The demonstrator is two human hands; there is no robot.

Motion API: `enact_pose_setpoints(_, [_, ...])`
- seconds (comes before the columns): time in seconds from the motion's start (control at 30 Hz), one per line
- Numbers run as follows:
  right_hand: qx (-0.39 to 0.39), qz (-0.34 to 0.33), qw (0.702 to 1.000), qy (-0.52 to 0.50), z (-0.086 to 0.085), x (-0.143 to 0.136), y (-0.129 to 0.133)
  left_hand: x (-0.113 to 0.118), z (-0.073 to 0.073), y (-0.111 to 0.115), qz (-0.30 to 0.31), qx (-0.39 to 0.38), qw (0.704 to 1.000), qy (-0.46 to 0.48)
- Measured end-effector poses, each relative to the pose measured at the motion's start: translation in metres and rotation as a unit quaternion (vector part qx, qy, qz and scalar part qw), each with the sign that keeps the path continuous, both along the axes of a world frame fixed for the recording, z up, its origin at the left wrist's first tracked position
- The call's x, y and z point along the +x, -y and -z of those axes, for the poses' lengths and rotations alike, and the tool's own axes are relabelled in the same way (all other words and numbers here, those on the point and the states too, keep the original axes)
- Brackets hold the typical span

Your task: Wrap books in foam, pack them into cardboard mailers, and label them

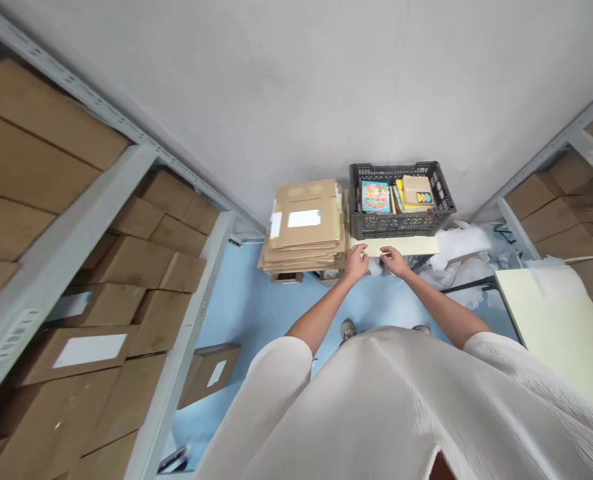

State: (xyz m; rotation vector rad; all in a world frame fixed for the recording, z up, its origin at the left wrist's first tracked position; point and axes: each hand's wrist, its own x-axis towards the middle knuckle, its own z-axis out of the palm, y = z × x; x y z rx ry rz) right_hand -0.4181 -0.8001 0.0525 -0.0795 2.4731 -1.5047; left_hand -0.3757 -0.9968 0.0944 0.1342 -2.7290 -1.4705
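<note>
My left hand [357,263] is held out at the near edge of a small cream table [401,246], close to the right side of a pile of flattened cardboard boxes [307,230]. Its fingers are loosely bent and apart, with nothing visible in them. Level with it, my right hand [394,261] hovers by the same edge, fingers curled loosely and no object showing between them. A short gap separates the hands. Beyond them on the table stands a black plastic crate [395,228] containing several books, among them a colourful blue-covered book [375,197] and a tan-covered book [417,189].
Metal shelving [186,333] full of cardboard boxes lines the left side, with another rack [511,227] at the right. A brown box [211,373] sits on the blue floor. White plastic wrapping [461,247] and a second cream table [551,320] are at the right.
</note>
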Motion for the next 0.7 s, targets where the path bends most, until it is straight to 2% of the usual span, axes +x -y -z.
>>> enact_pose_setpoints(0.17, [0.025,-0.058,0.995,-0.082,-0.004,-0.002,0.097,0.019,-0.011,0.104,-0.038,-0.054,0.998,-0.016])
enact_pose_setpoints(0.27, [0.067,-0.104,0.98,-0.156,-0.012,-0.007,0.139,0.019,-0.018,0.152,-0.047,-0.1,0.994,-0.018])
enact_pose_setpoints(0.33, [0.106,-0.12,0.969,-0.186,-0.017,-0.011,0.16,0.015,-0.02,0.176,-0.046,-0.121,0.992,-0.004])
enact_pose_setpoints(0.5, [0.175,-0.126,0.957,-0.195,-0.024,-0.02,0.191,-0.002,-0.02,0.207,-0.025,-0.14,0.99,0.015])
enact_pose_setpoints(0.7, [0.187,-0.139,0.951,-0.205,-0.027,-0.022,0.202,-0.008,-0.016,0.223,-0.021,-0.15,0.988,0.024])
